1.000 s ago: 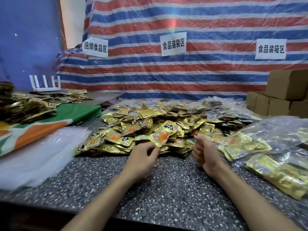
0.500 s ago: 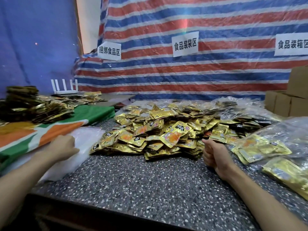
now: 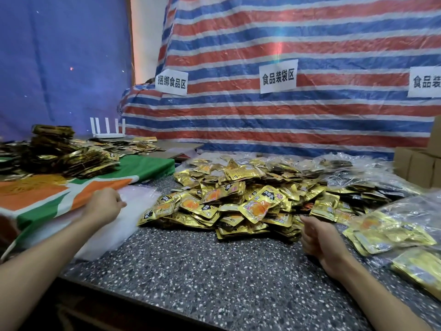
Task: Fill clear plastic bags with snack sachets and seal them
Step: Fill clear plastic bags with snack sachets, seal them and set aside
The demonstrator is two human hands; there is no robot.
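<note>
A big loose heap of gold snack sachets (image 3: pixel 238 201) lies in the middle of the speckled table (image 3: pixel 214 271). Left of it is a flat stack of clear plastic bags (image 3: pixel 128 220). My left hand (image 3: pixel 102 204) rests on top of that stack with curled fingers and pinches the top bag. My right hand (image 3: pixel 317 237) rests on its side on the table at the heap's right front edge, curled into a fist, and holds nothing. Clear bags filled with sachets (image 3: pixel 393 230) lie at the right.
A green, orange and white cloth (image 3: pixel 71 187) at the left carries bundled dark-gold sachets (image 3: pixel 59 156), with a white router (image 3: pixel 107 127) behind. Cardboard boxes (image 3: pixel 417 168) stand at the far right. A striped tarp with paper signs hangs at the back.
My left hand has left the front of the sachet heap and swung left onto the stack of clear bags, where it has settled. My right hand has stayed in place.
</note>
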